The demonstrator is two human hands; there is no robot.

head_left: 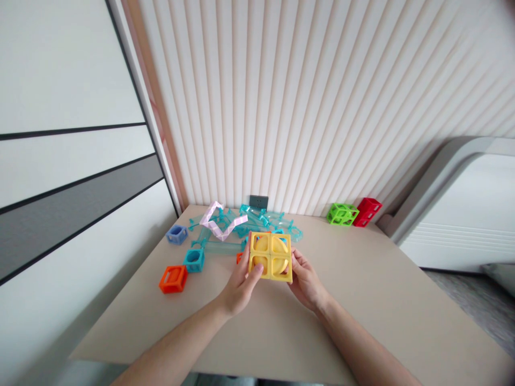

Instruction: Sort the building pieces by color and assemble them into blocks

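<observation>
Between my two hands is a yellow block assembly (pixel 271 255), a square of open-framed cubes with curved pieces inside, held up above the table. My left hand (pixel 240 287) grips its left side, with the thumb across the lower left cube. On the opposite edge, my right hand (pixel 308 280) has its fingers closed around the lower right corner. Behind the assembly, part of an orange block (pixel 239 258) and some blue pieces show; the rest of them is hidden.
Left on the table (pixel 362 295) are an orange cube (pixel 173 279), a teal cube (pixel 194 260) and a periwinkle cube (pixel 177 234). Clear teal track pieces (pixel 223 247) and a lilac zigzag piece (pixel 223 234) lie behind. Green blocks (pixel 342 214) and red blocks (pixel 367 212) stand back right.
</observation>
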